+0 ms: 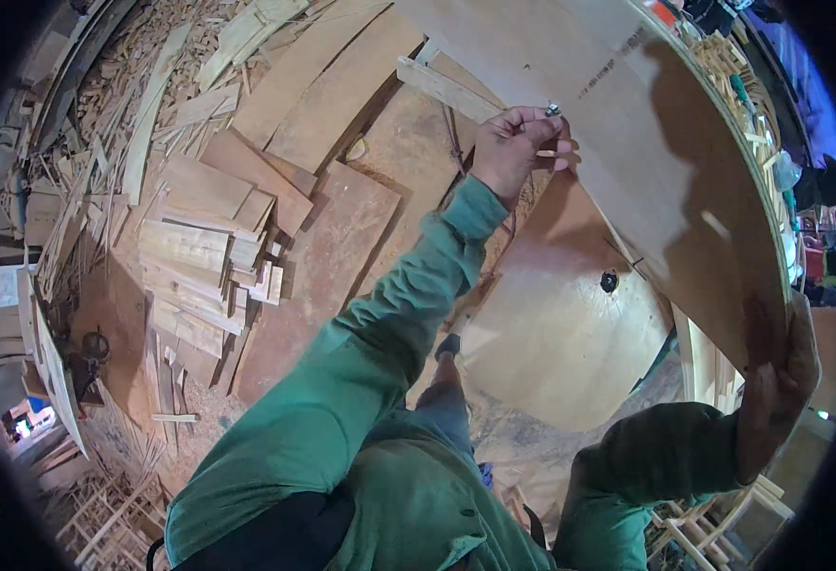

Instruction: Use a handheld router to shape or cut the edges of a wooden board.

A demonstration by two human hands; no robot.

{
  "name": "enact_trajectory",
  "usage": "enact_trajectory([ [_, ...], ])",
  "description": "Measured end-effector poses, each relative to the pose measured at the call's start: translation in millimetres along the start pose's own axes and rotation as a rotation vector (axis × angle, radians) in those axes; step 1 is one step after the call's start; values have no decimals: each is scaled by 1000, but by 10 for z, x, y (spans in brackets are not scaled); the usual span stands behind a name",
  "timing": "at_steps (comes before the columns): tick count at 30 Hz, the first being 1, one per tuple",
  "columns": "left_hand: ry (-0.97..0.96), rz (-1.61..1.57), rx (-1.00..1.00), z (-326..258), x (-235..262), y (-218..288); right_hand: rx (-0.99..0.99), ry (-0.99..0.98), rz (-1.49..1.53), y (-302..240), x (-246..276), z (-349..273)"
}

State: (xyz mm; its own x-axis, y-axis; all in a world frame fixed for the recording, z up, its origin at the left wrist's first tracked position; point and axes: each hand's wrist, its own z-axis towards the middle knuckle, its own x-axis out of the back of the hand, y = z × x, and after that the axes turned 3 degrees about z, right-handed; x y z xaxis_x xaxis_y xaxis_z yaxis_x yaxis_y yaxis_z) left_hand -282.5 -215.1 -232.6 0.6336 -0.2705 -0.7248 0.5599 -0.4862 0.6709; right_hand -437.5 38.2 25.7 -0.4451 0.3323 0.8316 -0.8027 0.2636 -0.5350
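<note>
A large thin plywood sheet is held up and tilted in front of me. My left hand reaches out in a green sleeve and grips the sheet's left edge, fingers curled round it, with a small metal piece by the fingertips. My right hand clasps the sheet's lower right corner from below. A pale round-edged board lies on the floor under the sheet, with a small dark round object on it.
Stacks of short wooden planks and offcuts lie at left. Long boards lean across the top. A flat reddish panel rests on the sawdust floor. Wooden frames sit at lower left, and slats at upper right.
</note>
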Motion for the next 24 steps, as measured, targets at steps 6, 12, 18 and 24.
enact_trajectory([
  [6,36,87,-130,47,-106,-23,-19,32,-42,60,28,13],
  [12,117,169,-254,136,-173,-201,-38,75,43,79,101,50],
  [18,124,93,-307,170,-161,-282,-181,82,-36,-170,-61,171],
  [24,103,95,-392,168,-181,-285,49,316,153,-279,-314,210],
])
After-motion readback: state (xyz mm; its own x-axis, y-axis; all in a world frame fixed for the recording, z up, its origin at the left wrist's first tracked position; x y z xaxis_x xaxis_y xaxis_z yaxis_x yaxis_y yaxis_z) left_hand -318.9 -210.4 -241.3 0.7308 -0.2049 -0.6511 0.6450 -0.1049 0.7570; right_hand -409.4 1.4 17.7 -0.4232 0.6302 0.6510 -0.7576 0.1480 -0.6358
